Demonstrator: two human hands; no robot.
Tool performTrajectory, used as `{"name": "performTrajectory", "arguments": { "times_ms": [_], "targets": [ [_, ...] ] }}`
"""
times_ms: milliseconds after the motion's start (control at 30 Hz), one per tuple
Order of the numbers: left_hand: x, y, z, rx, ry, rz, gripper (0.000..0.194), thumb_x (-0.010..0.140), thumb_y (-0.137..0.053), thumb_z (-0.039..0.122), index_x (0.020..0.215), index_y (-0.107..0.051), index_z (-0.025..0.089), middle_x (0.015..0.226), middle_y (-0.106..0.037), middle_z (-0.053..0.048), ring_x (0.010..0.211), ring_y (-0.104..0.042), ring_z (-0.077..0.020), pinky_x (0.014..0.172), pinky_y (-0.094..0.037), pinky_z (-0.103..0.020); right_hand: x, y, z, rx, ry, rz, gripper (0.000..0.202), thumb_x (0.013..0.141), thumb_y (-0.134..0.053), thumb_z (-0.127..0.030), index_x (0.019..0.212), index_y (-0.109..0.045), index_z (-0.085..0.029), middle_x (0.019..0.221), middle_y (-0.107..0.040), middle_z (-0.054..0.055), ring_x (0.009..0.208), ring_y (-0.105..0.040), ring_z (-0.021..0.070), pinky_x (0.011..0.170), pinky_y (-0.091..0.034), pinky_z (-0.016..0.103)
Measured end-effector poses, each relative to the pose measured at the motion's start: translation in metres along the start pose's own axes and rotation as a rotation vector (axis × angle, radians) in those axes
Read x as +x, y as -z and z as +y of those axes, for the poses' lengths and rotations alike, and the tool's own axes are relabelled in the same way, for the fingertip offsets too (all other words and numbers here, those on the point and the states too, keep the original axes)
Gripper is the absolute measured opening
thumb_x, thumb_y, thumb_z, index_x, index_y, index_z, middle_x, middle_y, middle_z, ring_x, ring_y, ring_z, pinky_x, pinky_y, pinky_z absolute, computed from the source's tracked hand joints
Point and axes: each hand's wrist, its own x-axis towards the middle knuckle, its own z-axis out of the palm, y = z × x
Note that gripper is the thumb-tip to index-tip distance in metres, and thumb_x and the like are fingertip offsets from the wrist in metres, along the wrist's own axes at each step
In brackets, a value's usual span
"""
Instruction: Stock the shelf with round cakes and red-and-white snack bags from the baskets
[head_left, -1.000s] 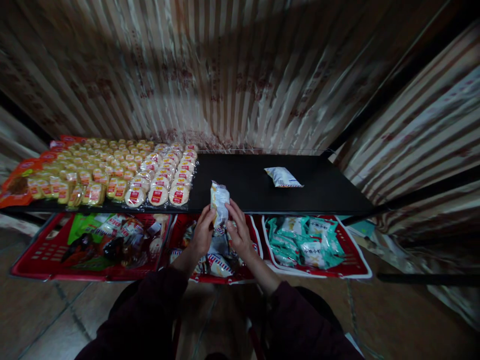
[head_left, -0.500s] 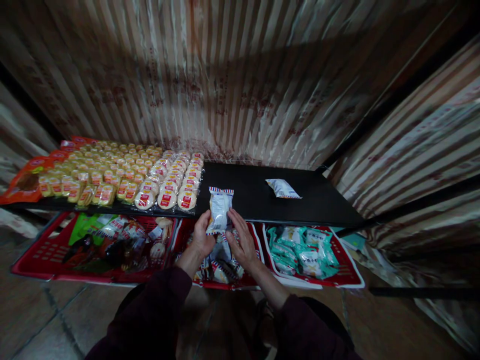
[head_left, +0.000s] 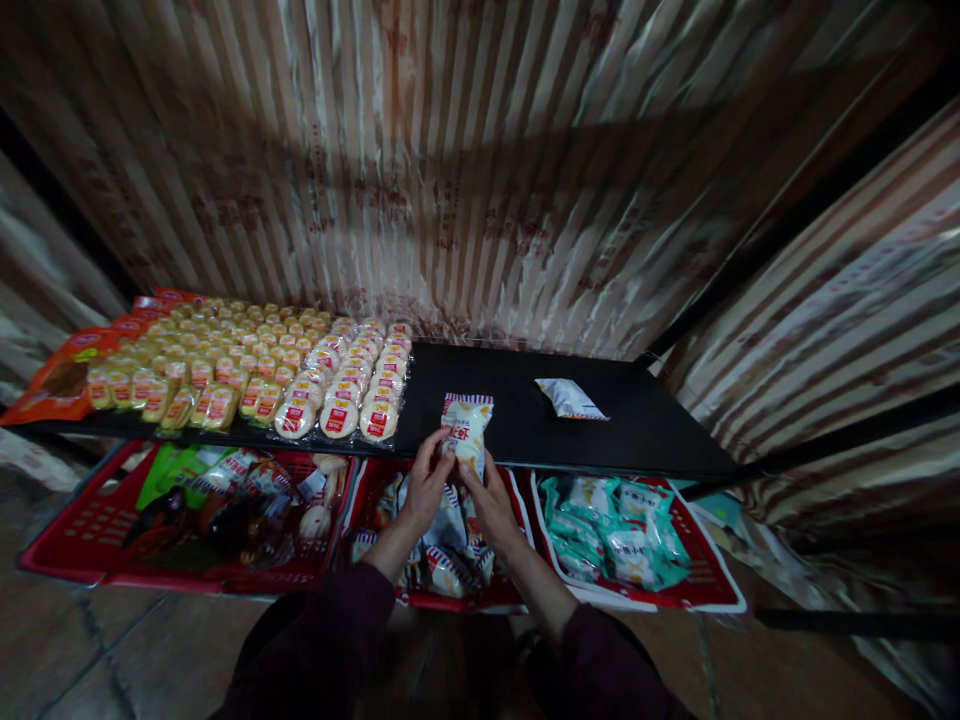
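Snack packet [head_left: 468, 432], white one, sitting between both hands just over front edge of black shelf [head_left: 502, 392]. Long axis running away from person, leaning slightly. Left hand [head_left: 426, 488] pinching lower left side, fingers curled nearly closed; right hand [head_left: 493, 508] loosely gripping lower right. Neither hand's nearer tbh, both touching. Other packet [head_left: 571, 398] lying off right.
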Motion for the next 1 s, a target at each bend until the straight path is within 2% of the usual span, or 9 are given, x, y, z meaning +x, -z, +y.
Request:
{"name": "performTrajectory", "arguments": {
  "times_ms": [100, 233, 400, 633, 767, 1000],
  "targets": [
    [0.006, -0.005, -0.003, 0.143, -0.112, 0.057, 0.039, 0.085, -0.053, 0.034, 0.122, -0.056, 0.021, 0.129, -0.055, -0.009, 0.121, -0.049, -0.0223, 0.105, -0.036, -0.039, 0.012, 0.000, 0.004, 0.036, -0.007, 0.013, 0.059, 0.077, -0.066, -0.045, 0.130, -0.052, -0.023, 0.117, -0.066, 0.006, 0.108, -0.060, 0.0232, 0.100, -0.043, 0.040],
    [0.021, -0.012, -0.003, 0.273, -0.210, 0.195, 0.034, 0.083, -0.051, 0.024, 0.116, -0.060, 0.021, 0.127, -0.055, -0.009, 0.121, -0.048, -0.0220, 0.106, -0.035, -0.040, 0.035, 0.003, 0.007, 0.109, -0.015, 0.041, 0.057, 0.075, -0.068, -0.044, 0.125, -0.055, -0.021, 0.121, -0.064, 0.007, 0.111, -0.059, 0.0244, 0.098, -0.044, 0.041],
    [0.039, -0.020, 0.001, 0.308, -0.193, 0.321, 0.031, 0.079, -0.053, 0.017, 0.107, -0.064, 0.022, 0.120, -0.056, -0.009, 0.116, -0.051, -0.0216, 0.105, -0.037, -0.039, 0.061, 0.007, 0.010, 0.164, -0.041, 0.074, 0.056, 0.072, -0.070, -0.045, 0.121, -0.057, -0.022, 0.124, -0.063, 0.007, 0.109, -0.061, 0.0242, 0.091, -0.050, 0.039],
    [0.054, -0.025, -0.012, 0.356, -0.127, 0.370, 0.031, 0.081, -0.054, 0.021, 0.111, -0.061, 0.019, 0.121, -0.055, -0.012, 0.116, -0.051, -0.0222, 0.102, -0.039, -0.038, 0.086, 0.003, 0.012, 0.232, -0.136, 0.158, 0.051, 0.065, -0.073, -0.047, 0.108, -0.065, -0.020, 0.098, -0.072, 0.006, 0.084, -0.068, 0.0217, 0.075, -0.055, 0.035],
    [0.062, -0.029, -0.018, 0.374, -0.081, 0.389, 0.036, 0.082, -0.054, 0.026, 0.117, -0.057, 0.017, 0.117, -0.056, -0.013, 0.112, -0.052, -0.0232, 0.100, -0.041, -0.039, 0.102, -0.001, 0.013, 0.279, -0.192, 0.164, 0.051, 0.062, -0.076, -0.045, 0.104, -0.065, -0.020, 0.089, -0.073, 0.004, 0.078, -0.068, 0.0200, 0.074, -0.054, 0.033],
    [0.078, -0.022, -0.018, 0.375, -0.096, 0.411, 0.031, 0.080, -0.054, 0.020, 0.110, -0.063, 0.020, 0.110, -0.057, -0.010, 0.106, -0.054, -0.0213, 0.099, -0.041, -0.038, 0.119, -0.007, 0.022, 0.276, -0.143, 0.172, 0.049, 0.061, -0.077, -0.042, 0.102, -0.065, -0.018, 0.088, -0.072, 0.003, 0.080, -0.067, 0.0197, 0.076, -0.053, 0.033]
  ]
}}
